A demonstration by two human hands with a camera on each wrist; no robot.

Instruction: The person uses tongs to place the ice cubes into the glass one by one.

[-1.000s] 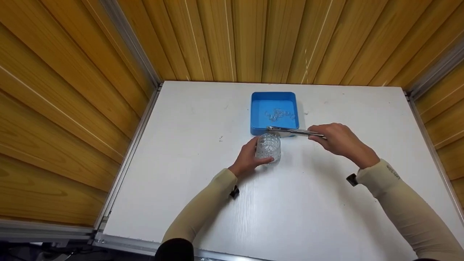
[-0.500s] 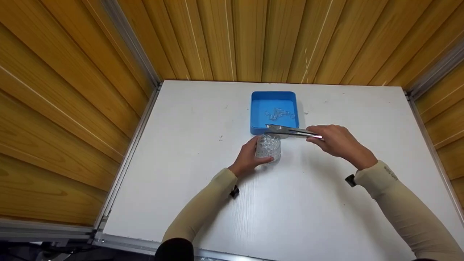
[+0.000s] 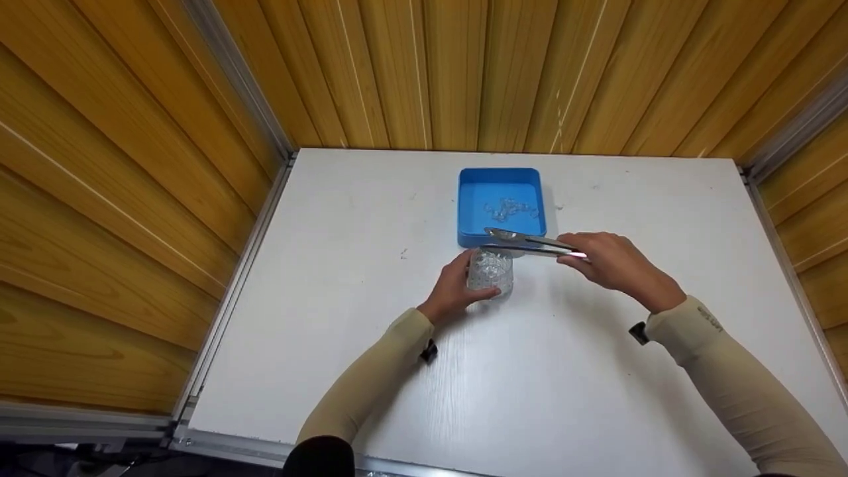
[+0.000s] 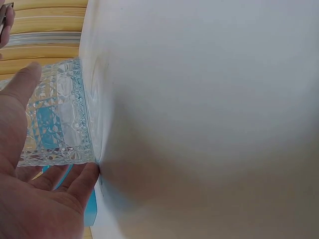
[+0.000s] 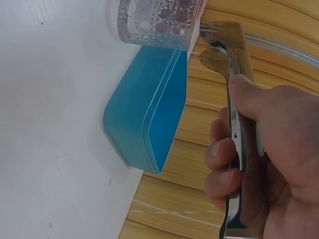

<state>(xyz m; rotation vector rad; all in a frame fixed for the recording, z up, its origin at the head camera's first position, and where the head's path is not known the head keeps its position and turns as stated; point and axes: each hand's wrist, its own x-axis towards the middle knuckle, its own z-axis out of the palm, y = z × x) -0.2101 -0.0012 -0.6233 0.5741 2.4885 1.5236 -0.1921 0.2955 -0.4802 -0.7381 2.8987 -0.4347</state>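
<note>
My left hand (image 3: 454,281) grips a clear cut-glass tumbler (image 3: 491,273) standing on the white table, with the thumb along its near side and the fingers round the far side. In my right hand (image 3: 613,262) is a pair of metal serving tongs (image 3: 510,236). The right wrist view shows the tongs (image 5: 251,169) with one forked end and one spoon-shaped end, held between thumb and curled fingers. Their two ends stand apart, right over the tumbler's rim. Nothing shows between them. Behind the tumbler is a blue square box (image 3: 467,235) holding several clear pieces (image 3: 510,209).
The white table (image 3: 344,278) reaches back to a yellow wood-panelled wall (image 3: 457,73). More panelling rises at both sides, along metal frame rails (image 3: 238,79). Small marks (image 3: 403,254) dot the table left of the box.
The tongs' ends have spread apart, from close together to a clear gap. My right hand has shifted slightly left and nearer. The left hand, tumbler and box stay in place.
</note>
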